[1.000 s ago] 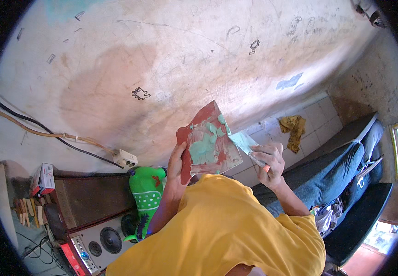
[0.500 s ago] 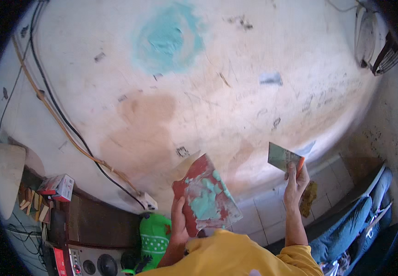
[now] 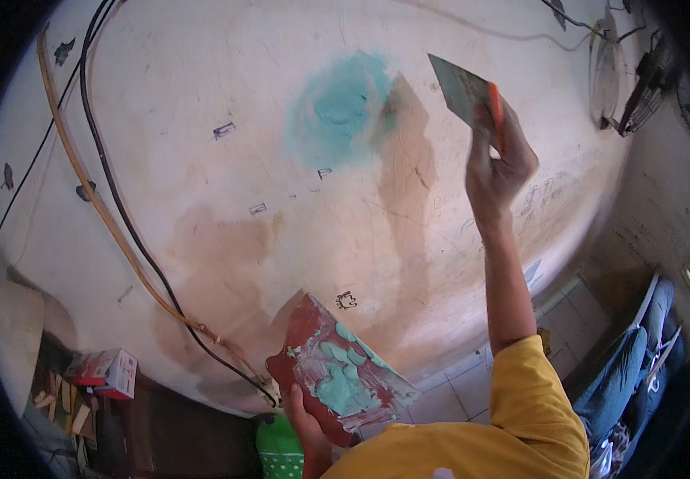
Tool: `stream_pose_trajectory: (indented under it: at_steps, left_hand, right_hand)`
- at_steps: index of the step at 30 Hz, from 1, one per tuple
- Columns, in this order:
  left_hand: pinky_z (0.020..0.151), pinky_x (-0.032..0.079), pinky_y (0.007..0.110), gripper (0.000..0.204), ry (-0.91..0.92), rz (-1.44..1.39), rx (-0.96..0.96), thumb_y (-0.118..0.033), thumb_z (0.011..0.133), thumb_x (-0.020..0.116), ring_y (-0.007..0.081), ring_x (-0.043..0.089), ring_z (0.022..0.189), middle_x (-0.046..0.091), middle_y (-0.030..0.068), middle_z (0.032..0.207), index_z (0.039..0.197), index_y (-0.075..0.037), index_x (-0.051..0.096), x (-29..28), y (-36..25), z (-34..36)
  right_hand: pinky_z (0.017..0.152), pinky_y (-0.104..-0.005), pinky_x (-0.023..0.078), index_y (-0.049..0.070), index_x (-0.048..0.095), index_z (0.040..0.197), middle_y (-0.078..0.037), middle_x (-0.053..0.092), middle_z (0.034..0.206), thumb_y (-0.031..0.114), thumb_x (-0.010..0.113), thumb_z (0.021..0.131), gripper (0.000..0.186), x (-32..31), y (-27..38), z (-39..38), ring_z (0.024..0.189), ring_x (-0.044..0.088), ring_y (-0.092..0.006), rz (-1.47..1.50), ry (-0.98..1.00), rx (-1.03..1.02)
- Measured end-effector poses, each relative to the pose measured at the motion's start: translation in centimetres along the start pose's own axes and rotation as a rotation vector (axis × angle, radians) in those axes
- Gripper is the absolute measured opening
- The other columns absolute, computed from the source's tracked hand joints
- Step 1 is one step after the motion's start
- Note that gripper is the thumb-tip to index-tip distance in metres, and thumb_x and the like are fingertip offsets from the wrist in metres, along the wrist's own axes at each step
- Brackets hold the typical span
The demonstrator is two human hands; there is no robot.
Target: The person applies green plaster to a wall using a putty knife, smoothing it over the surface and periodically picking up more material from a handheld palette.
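My right hand (image 3: 501,160) is closed round the orange handle of a putty knife (image 3: 463,89), raised in front of the wall with its wide metal blade pointing up and left. Low in front of my body, my left hand (image 3: 306,419) grips the edge of a dark red board (image 3: 301,359). Lumps of turquoise putty (image 3: 343,387) lie smeared over that board. Left of the knife, a rough round turquoise patch (image 3: 337,112) covers part of the pale wall (image 3: 225,176). The blade is apart from the patch, and its shadow falls beside it.
Black and tan cables (image 3: 113,184) run down the wall at left. A red and white box (image 3: 105,371) sits on a shelf below them, near a green dotted object (image 3: 277,447). Fans (image 3: 648,84) stand at upper right; blue jeans (image 3: 616,375) hang at lower right.
My right hand has lifted the putty knife from low near the floor to beside the turquoise patch. The view has shifted, and the left hand still holds the board low.
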State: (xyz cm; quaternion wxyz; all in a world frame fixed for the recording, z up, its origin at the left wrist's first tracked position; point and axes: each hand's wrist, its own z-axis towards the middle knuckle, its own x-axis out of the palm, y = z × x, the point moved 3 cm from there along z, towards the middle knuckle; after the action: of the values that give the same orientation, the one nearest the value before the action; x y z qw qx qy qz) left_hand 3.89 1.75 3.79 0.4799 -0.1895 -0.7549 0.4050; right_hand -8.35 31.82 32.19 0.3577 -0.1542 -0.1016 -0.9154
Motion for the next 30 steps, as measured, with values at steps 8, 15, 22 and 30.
stream_pose_trajectory:
  at_steps: [8,15,22,30]
  left_hand:
    - [0.096,0.038,0.036,0.052,0.170,-0.009,0.079,-0.027,0.087,0.053,0.0239,0.047,0.112,0.046,0.0111,0.126,0.129,0.000,0.040,0.7,-3.2,1.6]
    - [0.097,0.037,0.039,0.057,0.256,0.012,0.040,-0.029,0.085,0.055,0.0251,0.045,0.114,0.045,0.0114,0.126,0.131,-0.002,0.037,0.7,-5.0,3.7]
    - [0.098,0.036,0.040,0.058,0.314,0.001,-0.029,-0.030,0.084,0.056,0.0256,0.044,0.115,0.045,0.0111,0.126,0.132,-0.003,0.037,-0.4,-5.0,5.9]
    - [0.099,0.035,0.040,0.057,0.334,-0.047,-0.072,-0.030,0.085,0.055,0.0255,0.043,0.117,0.043,0.0112,0.129,0.133,-0.004,0.036,-1.7,-4.3,7.2]
  right_hand:
    - [0.066,-0.0281,0.051,0.008,0.066,0.103,-0.009,0.068,0.091,-0.003,0.060,0.081,0.026,4.1,0.9,0.9,0.076,0.065,-0.0194,-0.180,-0.084,-0.122]
    - [0.066,-0.0244,0.050,0.004,0.067,0.101,-0.011,0.068,0.088,-0.003,0.060,0.082,0.021,5.3,5.0,-1.6,0.073,0.066,-0.0166,-0.249,0.054,-0.227]
    - [0.068,-0.0263,0.052,0.003,0.066,0.101,-0.012,0.068,0.089,-0.005,0.060,0.080,0.024,4.4,4.1,0.1,0.076,0.067,-0.0171,-0.254,-0.045,-0.080]
    - [0.069,-0.0274,0.052,0.005,0.067,0.100,-0.012,0.068,0.090,-0.003,0.060,0.081,0.021,5.6,5.4,-2.5,0.077,0.067,-0.0216,-0.225,0.059,-0.127]
